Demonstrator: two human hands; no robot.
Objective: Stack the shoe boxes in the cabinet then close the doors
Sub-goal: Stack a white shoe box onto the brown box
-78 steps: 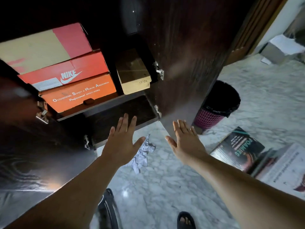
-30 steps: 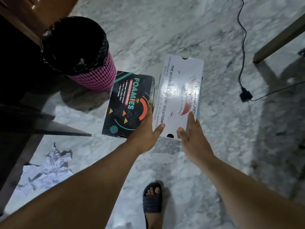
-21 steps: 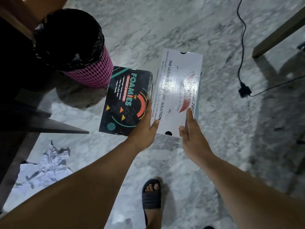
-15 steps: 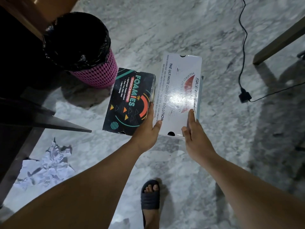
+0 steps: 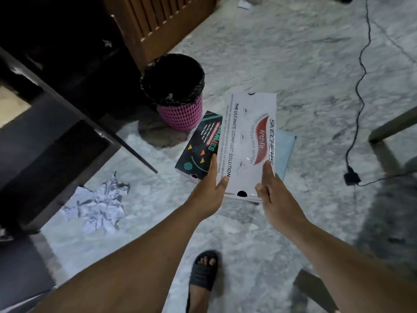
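A white Skechers shoe box (image 5: 248, 141) is lifted off the marble floor, held by its long sides between both hands. My left hand (image 5: 208, 188) presses its left side and my right hand (image 5: 270, 190) its right side. Below it a light blue box or lid (image 5: 285, 150) lies on the floor. A black Foamies shoe box (image 5: 198, 145) rests on the floor just left, partly covered by the white box. The dark cabinet (image 5: 52, 141) is at the left with its door (image 5: 126, 141) swung open.
A pink mesh bin (image 5: 176, 93) with a black liner stands behind the boxes. Crumpled paper (image 5: 97, 202) lies by the cabinet base. A black cable with a plug (image 5: 350, 177) runs at right near a furniture leg (image 5: 392, 127). My sandalled foot (image 5: 203, 272) is below.
Both hands left the cabinet, came down to the white box and gripped its sides. It has since risen off the floor, uncovering a blue piece beneath, and now overlaps the black box.
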